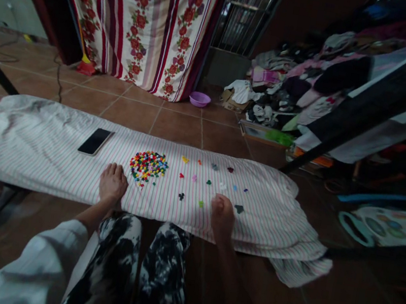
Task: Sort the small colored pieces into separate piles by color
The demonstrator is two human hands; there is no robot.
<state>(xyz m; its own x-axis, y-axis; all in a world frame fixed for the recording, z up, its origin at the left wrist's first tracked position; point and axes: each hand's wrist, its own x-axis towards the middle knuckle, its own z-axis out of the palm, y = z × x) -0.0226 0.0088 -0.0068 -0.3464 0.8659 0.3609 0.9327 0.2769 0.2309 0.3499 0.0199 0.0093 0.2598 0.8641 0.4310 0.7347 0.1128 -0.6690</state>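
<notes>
A pile of small, bright mixed-colour pieces [149, 165] lies on a striped cloth [122, 200]; their exact kind is too small to make out. My left hand [113, 182] rests flat on the cloth, just left of the pile, with nothing in it. To the right of the pile are little groups sorted by colour, among them yellow pieces [185, 159], pink pieces [195, 177], black pieces [181, 196] and lime green pieces [201, 203]. My right hand [222, 217] is closed, its fingertips curled just below the white pieces [222, 186]. Dark green pieces [239, 208] lie beside it; whatever its fingers hold is hidden.
A phone [95, 141] lies on the cloth, left of the pile. Beyond the cloth-covered surface are a floral curtain [139, 18], a purple basin [199, 99] and a heap of clothes [294, 84]. Dark bars [315, 149] slant past the right end.
</notes>
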